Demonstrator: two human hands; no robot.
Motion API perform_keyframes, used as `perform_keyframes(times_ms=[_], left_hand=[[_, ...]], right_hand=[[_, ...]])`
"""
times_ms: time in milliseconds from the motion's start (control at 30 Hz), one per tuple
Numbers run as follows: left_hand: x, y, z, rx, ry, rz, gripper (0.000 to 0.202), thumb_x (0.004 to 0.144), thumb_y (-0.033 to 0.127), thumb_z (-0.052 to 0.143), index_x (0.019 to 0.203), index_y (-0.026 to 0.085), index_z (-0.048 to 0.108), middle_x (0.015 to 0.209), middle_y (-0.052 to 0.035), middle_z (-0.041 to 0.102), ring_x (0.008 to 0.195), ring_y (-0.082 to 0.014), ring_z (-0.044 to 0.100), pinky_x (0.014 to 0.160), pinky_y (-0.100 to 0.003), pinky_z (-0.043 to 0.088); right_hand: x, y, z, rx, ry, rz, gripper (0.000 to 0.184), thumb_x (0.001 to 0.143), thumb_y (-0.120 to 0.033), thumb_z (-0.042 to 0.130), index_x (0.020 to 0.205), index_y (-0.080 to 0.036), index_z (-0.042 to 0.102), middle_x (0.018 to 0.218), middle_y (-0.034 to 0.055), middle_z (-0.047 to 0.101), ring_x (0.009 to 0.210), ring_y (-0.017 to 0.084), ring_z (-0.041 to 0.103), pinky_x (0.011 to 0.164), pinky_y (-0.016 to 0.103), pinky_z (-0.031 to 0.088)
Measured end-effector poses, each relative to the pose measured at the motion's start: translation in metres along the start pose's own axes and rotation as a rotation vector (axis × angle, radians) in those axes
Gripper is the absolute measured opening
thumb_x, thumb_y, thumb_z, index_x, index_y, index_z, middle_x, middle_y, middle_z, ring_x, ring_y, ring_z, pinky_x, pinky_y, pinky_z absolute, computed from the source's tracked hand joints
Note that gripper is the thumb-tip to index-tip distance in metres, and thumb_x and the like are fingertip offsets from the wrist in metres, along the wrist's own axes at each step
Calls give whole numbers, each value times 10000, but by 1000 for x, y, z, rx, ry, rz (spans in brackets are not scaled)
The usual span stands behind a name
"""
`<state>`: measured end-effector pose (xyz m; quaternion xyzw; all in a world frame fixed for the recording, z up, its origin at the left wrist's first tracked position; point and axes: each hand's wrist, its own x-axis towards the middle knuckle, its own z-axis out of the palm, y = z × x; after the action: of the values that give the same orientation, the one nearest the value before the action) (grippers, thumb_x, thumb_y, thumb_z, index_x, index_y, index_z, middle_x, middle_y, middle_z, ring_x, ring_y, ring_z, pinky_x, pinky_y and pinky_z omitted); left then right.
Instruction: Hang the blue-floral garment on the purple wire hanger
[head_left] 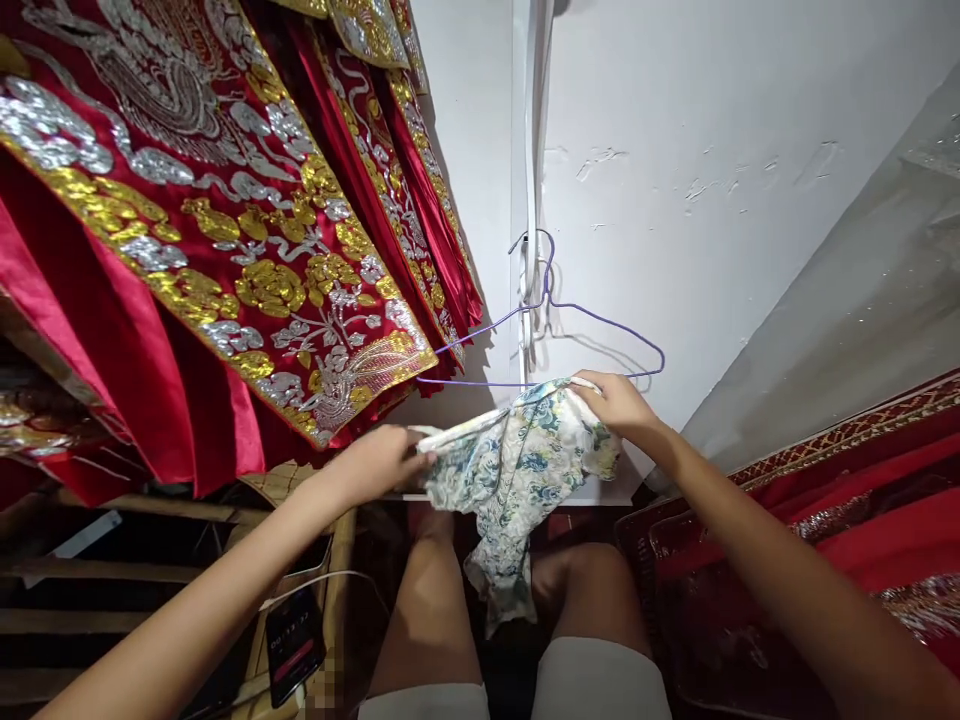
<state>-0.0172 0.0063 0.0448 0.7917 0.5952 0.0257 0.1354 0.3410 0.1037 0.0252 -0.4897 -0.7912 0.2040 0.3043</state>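
A small floral garment (pixel 517 470), white with blue and green flowers, hangs between my two hands in front of a white wall. My left hand (pixel 379 462) is closed on its left edge. My right hand (pixel 616 400) is closed on its upper right corner, touching the lower bar of a purple wire hanger (pixel 559 305). The hanger's hook is caught on a white fitting on the wall strip. The garment's lower end dangles over my bare knees.
Red satin robes (pixel 202 220) with gold and silver embroidery hang at the left, close to the hanger. More red embroidered cloth (pixel 847 520) lies at the right. A phone (pixel 294 645) with a white cable rests on a wooden shelf at the lower left.
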Motion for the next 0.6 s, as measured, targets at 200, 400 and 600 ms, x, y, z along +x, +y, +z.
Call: perform_keyframes(times_ms=[200,400,600], left_hand=[[35,8,-22,25,423,126,371,911,448,413,829,162,634,1152,-189,658,1076,-325,638,990,-430,494],[63,8,-24,-45,103,101,363,854,489,488,890,185,683,987,-125,747,878,-289,686,828,-368,517],[71,5,-18,-46,204,69,302,839,445,500,827,181,646,964,-141,724,860,-285,666,825,-378,514]], right_hand=[[-20,0,-33,-41,93,66,312,913,-454,523,743,-209,618,685,23,635,700,205,558,622,276,356],[-32,-9,-41,-8,125,75,273,897,-418,522,815,-199,664,655,1,598,655,179,520,603,268,343],[-37,-10,-36,72,143,40,261,896,-391,532,774,-190,643,652,-11,566,650,157,487,604,265,333]])
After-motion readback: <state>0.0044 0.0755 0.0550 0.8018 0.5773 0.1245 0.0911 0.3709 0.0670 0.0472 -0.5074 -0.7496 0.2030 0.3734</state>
